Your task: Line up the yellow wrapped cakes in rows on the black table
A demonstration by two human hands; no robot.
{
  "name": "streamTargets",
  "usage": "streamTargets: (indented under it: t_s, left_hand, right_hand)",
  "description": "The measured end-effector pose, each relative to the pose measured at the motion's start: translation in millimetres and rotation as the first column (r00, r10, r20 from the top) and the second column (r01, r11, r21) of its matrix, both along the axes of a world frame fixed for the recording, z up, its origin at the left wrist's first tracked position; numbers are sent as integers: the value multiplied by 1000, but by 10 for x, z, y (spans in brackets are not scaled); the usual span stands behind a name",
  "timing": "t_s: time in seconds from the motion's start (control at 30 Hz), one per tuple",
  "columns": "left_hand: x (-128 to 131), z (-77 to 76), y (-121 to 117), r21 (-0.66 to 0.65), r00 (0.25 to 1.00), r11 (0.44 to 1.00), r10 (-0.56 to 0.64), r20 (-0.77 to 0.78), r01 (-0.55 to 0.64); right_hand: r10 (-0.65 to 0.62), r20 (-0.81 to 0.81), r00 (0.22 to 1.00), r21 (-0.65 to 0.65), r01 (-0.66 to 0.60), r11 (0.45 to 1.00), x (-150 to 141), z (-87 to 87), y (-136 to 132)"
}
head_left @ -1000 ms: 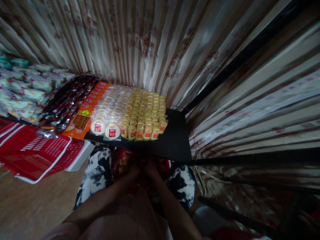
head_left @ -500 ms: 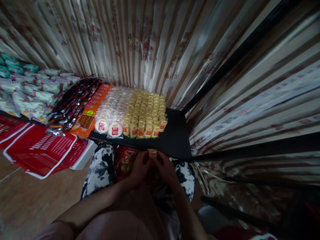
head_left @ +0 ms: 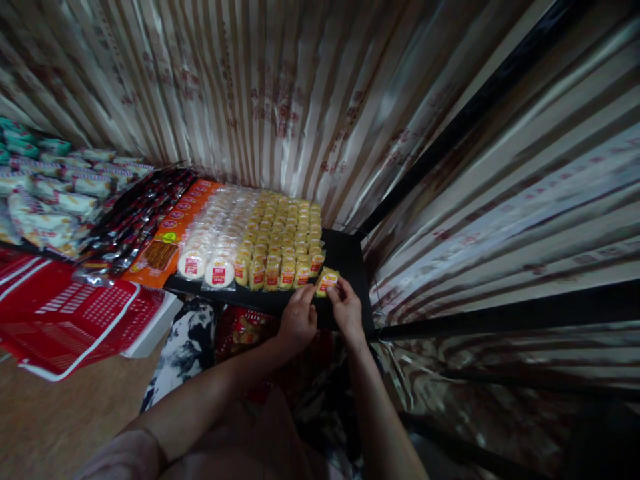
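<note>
Head view, grip as reference point. Far left of my grip, teal packets (head_left: pixel 30 145) and white packets (head_left: pixel 55 200) are lying heaped, a red basket (head_left: pixel 65 327) standing below them. Closer in, dark packets (head_left: pixel 145 217) are lying beside an orange bag (head_left: pixel 167 235), then white round packets (head_left: pixel 219 270). Below-left of the grip, a red container (head_left: pixel 226 325) is sitting between my legs. Just left, matching yellow packets (head_left: pixel 280 247) are standing in close rows. My left hand (head_left: pixel 299 321) is poising half-curled fingers at the near-left edge of one yellow packet (head_left: pixel 327 283); whether they are pinching, cannot tell. My right hand (head_left: pixel 347 310) is pinching its right side, thumb and fingers closed, over the black shelf (head_left: pixel 345 257). Right of the grip, a black bar (head_left: pixel 500 317) is running across a striped curtain (head_left: pixel 450 253).
</note>
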State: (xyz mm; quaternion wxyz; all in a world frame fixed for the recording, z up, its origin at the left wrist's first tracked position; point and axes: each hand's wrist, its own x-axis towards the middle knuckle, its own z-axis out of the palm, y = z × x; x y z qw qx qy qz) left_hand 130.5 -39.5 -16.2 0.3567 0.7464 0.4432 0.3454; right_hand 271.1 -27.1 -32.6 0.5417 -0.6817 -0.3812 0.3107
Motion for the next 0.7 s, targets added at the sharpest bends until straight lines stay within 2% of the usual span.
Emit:
streamTargets:
  t_s: [0.2,0.47,0.6,0.7]
  left_hand:
    - [-53,-42,90,21,994,999,35,-100,-33]
    - [-89,-128,159,48,988,998,47,-144,-41]
    - [-89,-194,171,74,992,997,45,-120,-36]
    - [-81,-221,174,85,993,996,47,-110,-38]
  right_hand:
    - [16,16,1000,-4,-16,1000,-33,-156,178]
    - [47,161,986,31,-53,998,-130,-195,209]
    - [51,283,958,28,-61,998,-157,-216,174]
    - [36,430,902,6,-42,999,-173,-214,167]
